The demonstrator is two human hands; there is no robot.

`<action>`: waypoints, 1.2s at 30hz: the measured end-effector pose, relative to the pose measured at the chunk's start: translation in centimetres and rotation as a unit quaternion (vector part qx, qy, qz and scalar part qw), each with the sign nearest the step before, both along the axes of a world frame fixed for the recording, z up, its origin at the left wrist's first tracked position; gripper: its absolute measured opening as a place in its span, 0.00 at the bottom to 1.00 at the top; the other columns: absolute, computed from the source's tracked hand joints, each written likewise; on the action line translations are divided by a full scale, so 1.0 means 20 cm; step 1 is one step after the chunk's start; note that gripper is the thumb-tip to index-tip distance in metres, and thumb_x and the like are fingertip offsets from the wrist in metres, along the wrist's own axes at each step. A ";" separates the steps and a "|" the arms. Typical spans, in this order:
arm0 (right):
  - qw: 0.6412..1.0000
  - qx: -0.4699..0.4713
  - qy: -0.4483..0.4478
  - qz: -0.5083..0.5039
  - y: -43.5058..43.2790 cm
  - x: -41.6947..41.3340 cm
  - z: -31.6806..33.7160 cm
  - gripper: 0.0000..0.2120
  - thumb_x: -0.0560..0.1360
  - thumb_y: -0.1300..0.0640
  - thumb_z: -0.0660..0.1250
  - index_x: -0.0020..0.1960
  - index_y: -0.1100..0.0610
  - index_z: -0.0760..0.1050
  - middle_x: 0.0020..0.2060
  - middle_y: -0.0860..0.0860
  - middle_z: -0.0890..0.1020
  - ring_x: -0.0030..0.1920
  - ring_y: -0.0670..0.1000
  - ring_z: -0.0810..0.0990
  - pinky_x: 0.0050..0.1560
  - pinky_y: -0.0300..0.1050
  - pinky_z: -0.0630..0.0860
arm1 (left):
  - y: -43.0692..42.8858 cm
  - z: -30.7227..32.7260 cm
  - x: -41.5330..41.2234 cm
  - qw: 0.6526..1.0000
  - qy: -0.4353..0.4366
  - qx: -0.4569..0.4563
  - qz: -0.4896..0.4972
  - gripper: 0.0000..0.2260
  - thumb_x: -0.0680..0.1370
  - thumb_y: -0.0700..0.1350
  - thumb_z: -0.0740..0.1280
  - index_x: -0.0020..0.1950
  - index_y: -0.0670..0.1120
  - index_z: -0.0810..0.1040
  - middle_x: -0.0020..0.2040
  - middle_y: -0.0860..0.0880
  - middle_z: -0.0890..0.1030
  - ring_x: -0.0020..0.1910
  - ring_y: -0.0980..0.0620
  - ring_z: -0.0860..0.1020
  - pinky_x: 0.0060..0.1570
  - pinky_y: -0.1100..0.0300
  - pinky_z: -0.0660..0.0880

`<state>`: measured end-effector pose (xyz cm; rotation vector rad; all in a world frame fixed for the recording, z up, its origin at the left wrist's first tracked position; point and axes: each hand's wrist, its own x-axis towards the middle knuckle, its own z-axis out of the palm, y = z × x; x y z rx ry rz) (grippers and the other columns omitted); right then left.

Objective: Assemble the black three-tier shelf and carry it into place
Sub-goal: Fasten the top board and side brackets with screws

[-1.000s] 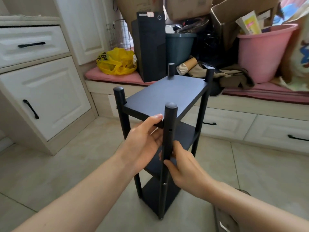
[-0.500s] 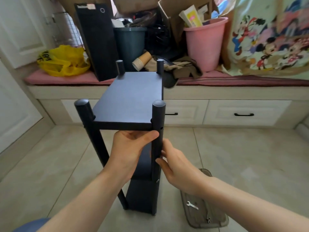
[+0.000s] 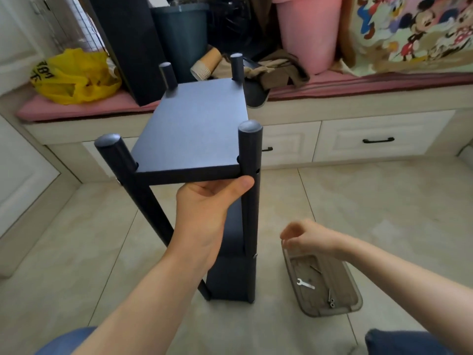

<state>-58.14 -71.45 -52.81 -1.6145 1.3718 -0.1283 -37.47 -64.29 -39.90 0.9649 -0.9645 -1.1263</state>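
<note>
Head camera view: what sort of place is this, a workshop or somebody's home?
Most likely a room in a home, partly used for storage. A built-in bench with white drawers carries a pink cushion, a pink bucket, a yellow bag and a cartoon-print cloth; the floor under the black shelf is tiled.

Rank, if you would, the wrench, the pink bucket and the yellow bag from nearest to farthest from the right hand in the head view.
1. wrench, in the grey tray just below the right hand.
2. pink bucket, on the bench straight ahead.
3. yellow bag, at the bench's far left.
</note>
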 end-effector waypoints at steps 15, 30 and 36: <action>0.933 0.092 0.347 0.032 0.00 -0.21 -0.95 0.15 0.79 0.57 0.64 0.64 0.62 0.73 0.65 0.58 0.78 0.64 0.57 0.78 0.51 0.42 0.73 | -0.04 -0.02 0.03 0.998 0.010 -0.030 -0.062 0.09 0.67 0.38 0.78 0.45 0.48 0.87 0.47 0.50 0.87 0.55 0.50 0.85 0.62 0.53 0.78; 0.955 0.056 0.290 -0.043 -0.14 -0.21 -1.17 0.21 0.79 0.61 0.62 0.71 0.65 0.68 0.69 0.62 0.72 0.68 0.60 0.74 0.65 0.48 0.72 | -0.10 -0.03 -0.08 0.998 -0.031 -0.027 -0.041 0.13 0.64 0.43 0.77 0.46 0.53 0.85 0.48 0.51 0.86 0.55 0.49 0.84 0.61 0.52 0.78; 0.944 0.038 0.327 -0.012 -0.11 -0.20 -1.23 0.21 0.82 0.65 0.52 0.75 0.62 0.64 0.72 0.61 0.65 0.71 0.62 0.69 0.70 0.53 0.68 | -0.12 -0.03 -0.11 0.998 -0.032 -0.023 -0.042 0.12 0.62 0.43 0.77 0.44 0.54 0.85 0.46 0.53 0.86 0.55 0.51 0.84 0.59 0.56 0.79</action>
